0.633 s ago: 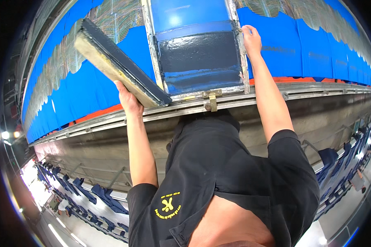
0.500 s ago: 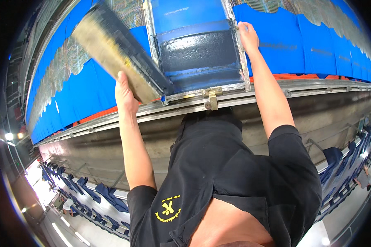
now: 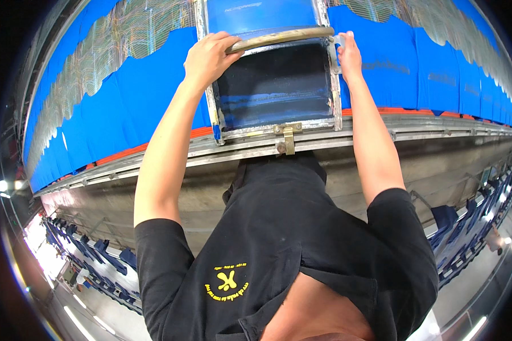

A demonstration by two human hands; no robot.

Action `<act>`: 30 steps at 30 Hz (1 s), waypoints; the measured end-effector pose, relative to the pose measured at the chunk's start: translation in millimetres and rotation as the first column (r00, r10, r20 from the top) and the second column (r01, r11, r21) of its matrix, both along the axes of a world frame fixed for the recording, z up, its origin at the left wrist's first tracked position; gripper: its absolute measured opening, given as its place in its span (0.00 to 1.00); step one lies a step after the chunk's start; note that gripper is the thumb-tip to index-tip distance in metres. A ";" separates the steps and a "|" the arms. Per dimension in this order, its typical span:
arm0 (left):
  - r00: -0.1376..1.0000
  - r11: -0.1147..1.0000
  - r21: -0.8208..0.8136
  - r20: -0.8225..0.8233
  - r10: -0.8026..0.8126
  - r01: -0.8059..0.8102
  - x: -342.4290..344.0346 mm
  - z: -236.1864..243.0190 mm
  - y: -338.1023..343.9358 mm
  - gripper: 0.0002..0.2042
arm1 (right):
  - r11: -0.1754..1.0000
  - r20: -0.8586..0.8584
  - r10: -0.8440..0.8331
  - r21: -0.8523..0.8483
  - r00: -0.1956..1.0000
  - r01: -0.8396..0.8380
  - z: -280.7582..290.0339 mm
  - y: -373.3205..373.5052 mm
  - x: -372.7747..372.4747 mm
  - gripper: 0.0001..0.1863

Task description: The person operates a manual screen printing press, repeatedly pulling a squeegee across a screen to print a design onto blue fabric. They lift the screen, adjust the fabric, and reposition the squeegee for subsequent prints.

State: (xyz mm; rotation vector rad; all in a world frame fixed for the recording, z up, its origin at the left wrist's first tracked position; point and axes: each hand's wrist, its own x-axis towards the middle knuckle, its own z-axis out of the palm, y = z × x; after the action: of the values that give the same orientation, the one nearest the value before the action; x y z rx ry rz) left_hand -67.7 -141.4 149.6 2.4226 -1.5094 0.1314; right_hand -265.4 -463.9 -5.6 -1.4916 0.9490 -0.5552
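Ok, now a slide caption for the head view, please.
Left hand holds a long bar across a dark-coated frame; right hand at the frame's right side.

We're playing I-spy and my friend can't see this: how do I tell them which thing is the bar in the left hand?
Find the long table spread with bright blue cloth; at its near edge is a frame with a black patch. The person's left hand grips one end of the bar, the only brownish strip crossing that frame from side to side.
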 end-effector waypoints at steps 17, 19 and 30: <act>0.984 0.882 0.468 -0.134 0.119 -0.042 78.5 -22.9 -25.2 0.29 | 0.868 -0.118 -0.049 -0.497 0.992 -0.016 32.3 0.5 0.9 0.35; 0.989 0.888 0.455 -0.093 0.117 -0.062 79.3 -28.4 -18.6 0.33 | 0.561 -0.105 0.014 -0.823 0.994 -0.095 45.2 -2.0 8.9 0.40; 0.959 0.861 0.480 -0.125 0.254 -0.165 65.7 -27.1 -21.1 0.33 | 0.199 -0.541 0.155 -0.803 0.827 -0.562 76.8 43.9 60.0 0.24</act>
State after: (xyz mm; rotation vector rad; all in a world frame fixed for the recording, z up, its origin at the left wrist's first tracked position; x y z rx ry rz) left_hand -2.1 -162.5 122.5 2.8708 -1.3011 -0.4581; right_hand -205.4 -420.0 71.2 -2.9534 0.3620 -0.5034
